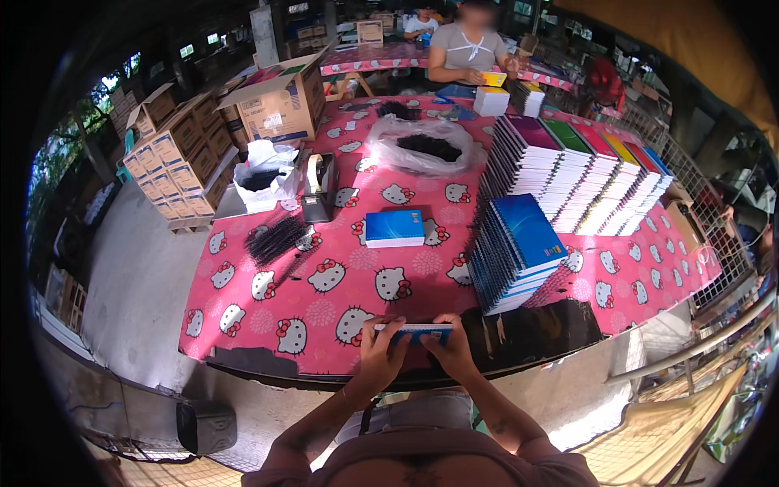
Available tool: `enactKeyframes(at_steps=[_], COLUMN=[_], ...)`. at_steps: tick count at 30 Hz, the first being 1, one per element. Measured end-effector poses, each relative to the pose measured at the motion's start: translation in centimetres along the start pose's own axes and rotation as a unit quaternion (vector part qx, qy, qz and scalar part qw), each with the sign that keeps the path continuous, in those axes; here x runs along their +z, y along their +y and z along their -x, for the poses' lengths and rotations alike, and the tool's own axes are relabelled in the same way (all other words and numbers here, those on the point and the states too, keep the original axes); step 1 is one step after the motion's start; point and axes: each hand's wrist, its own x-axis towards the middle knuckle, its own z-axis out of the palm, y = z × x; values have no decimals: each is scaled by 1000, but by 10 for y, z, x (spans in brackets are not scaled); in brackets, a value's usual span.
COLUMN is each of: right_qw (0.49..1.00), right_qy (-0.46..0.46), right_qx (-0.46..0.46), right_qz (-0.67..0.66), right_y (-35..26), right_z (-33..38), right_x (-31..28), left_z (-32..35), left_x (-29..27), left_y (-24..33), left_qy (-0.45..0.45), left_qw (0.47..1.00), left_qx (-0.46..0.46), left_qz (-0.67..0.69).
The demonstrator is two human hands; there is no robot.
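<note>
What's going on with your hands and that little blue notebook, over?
Left hand and right hand both grip blue notebook at table edge. Blue notebook stack close right. Nothing blocking.

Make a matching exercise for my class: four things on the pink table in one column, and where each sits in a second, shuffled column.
Things:
1. Small blue notebook
2. Tape dispenser
3. Clear bag of black coils
4. Flat blue pad

Places:
A. Far middle of the table, beside the long rows of notebooks
B. Alone near the table's middle
C. Left part, next to a white bag
D. At the near edge, between left hand and right hand

Pairs: 1-D, 2-C, 3-A, 4-B
</note>
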Motion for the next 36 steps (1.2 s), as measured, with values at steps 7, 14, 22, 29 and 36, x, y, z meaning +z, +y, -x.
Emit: enactKeyframes(at_steps=[7,14,22,29,36], right_qw=[983,994,995,994,992], right_qy=[24,-16,-91,-82,-102], right_qx=[-153,5,-9,-9,-10], right_qz=[96,109,47,65,68], right_y=[-6,-15,-10,-10,-7], right_z=[-8,-8,-7,-16,-20], right_x=[-2,-18,-13,-10,-11], left_z=[-9,-85,-112,-98,-100], left_x=[-4,-51,-121,-110,-108], left_y=[-4,-47,-190,-163,-111], left_qy=[-64,1,26,23,93], left_qw=[998,999,923,935,948], left_qx=[-5,22,-8,29,13], left_qz=[2,-41,-384,-354,-303])
